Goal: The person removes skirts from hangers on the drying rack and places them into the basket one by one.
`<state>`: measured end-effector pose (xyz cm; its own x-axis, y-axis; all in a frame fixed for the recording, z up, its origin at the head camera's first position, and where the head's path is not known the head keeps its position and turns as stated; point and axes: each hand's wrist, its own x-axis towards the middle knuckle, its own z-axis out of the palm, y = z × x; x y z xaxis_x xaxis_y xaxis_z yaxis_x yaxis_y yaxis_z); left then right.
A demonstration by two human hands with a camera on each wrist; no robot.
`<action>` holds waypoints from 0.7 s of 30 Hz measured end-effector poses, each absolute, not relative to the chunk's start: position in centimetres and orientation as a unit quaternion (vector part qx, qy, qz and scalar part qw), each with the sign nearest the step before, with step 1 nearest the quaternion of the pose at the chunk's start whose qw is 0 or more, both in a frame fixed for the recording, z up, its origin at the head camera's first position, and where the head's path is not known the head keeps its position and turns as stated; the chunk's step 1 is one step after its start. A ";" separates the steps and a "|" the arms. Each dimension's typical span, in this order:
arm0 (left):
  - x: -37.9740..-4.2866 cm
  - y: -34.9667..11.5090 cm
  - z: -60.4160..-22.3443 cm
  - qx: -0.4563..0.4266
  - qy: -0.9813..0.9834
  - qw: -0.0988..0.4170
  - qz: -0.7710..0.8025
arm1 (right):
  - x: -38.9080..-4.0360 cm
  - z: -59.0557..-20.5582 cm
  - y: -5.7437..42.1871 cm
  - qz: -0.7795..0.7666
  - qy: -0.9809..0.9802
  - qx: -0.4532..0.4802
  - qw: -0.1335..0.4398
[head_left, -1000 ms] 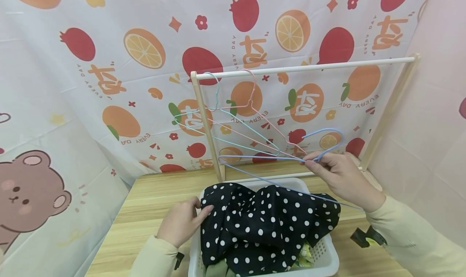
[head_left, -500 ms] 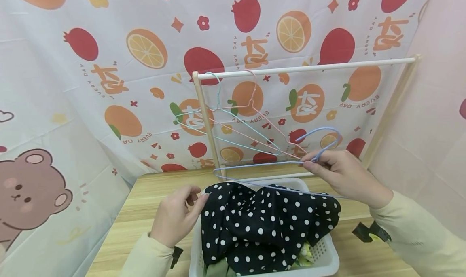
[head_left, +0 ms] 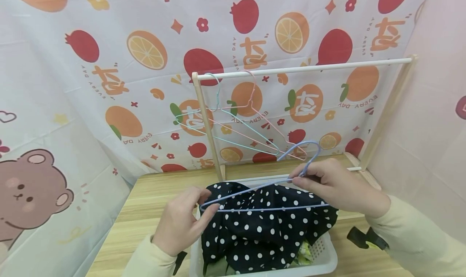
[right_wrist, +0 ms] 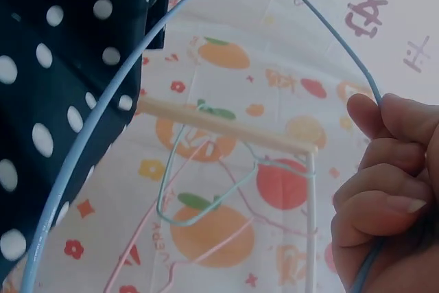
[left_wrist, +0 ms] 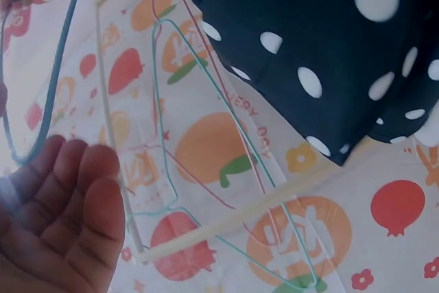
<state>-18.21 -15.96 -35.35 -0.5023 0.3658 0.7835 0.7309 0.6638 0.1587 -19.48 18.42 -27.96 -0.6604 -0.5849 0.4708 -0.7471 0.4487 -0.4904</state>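
In the head view, a blue wire hanger point(head_left: 255, 209) lies across the space over a black cloth with white polka dots point(head_left: 251, 232). My right hand point(head_left: 336, 186) grips it just below the hook, which points up and to the left. My left hand point(head_left: 185, 218) is at the hanger's left end, thumb and forefinger spread on either side of the wire. In the left wrist view, the left fingers point(left_wrist: 96, 190) are loosely bent beside the rounded tip; whether they touch it is unclear. The right wrist view has the right thumb and forefinger pinching the wire.
The polka-dot cloth fills a white basket point(head_left: 329, 254), with green fabric point(head_left: 220, 267) under it. Behind stands a rack with a white rail point(head_left: 309, 69) and wooden posts. A mint hanger point(head_left: 251, 128) and a pink hanger point(head_left: 267, 121) hang at its left. A wooden table point(head_left: 145, 212) lies below.
The blue hanger has come down and nearer in my right hand, its left end now between my left thumb and forefinger. My left hand has left the cloth's edge.
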 end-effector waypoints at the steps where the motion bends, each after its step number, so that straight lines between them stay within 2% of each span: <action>1: -18.1 -15.8 -35.4 -0.336 -0.833 0.369 -0.240 | -19.4 -28.0 18.2 0.351 -0.838 0.403 0.111; 8: -17.5 -14.8 -35.8 -0.395 -0.828 0.320 -0.238 | -19.0 -28.5 16.9 0.367 -0.813 0.445 0.075; 14: -17.4 -14.9 -36.1 -0.398 -0.839 0.292 -0.228 | -18.9 -28.9 16.3 0.377 -0.805 0.455 0.055; 21: -17.3 -15.1 -36.4 -0.403 -0.827 0.320 -0.225 | -19.1 -29.1 16.7 0.372 -0.818 0.435 0.050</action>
<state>-17.34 -15.07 -36.42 -0.4701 0.5222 0.7116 0.8110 0.5737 0.1148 -19.10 16.66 -29.12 -0.6159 -0.6749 0.4063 -0.7499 0.3441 -0.5651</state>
